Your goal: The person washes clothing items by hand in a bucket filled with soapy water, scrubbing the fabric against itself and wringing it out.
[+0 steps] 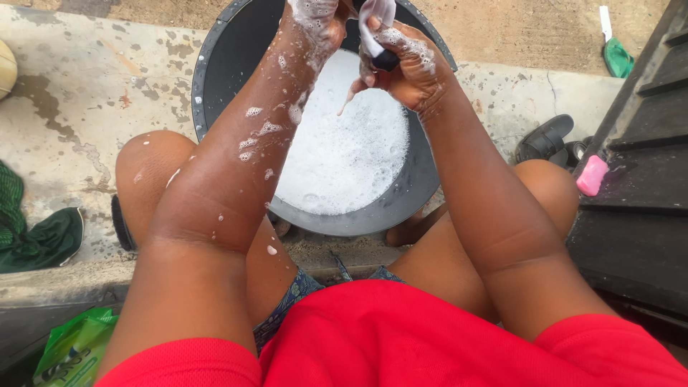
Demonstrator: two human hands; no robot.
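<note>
A red shirt [430,337] fills the near edge, with bare knees to either side and a green packet [72,351] low at the left. Beyond the knees sits a black basin [215,64] of white suds [344,143] on the wet concrete floor [86,86]. Both forearms reach out over it. The right hand [408,64], flecked with foam, has its fingers curled tight around a small white cloth [376,25] (a dark part shows just under the fingers), held above the suds. The left hand [319,21] meets it just left of those fingers, partly cut off by the frame's edge; I cannot tell how its fingers lie. Well right of the fingers, a pink soap bar [592,175] rests on a dark step [645,179], with black sandals [546,137] beside it. Far left lies green fabric [36,236].
</note>
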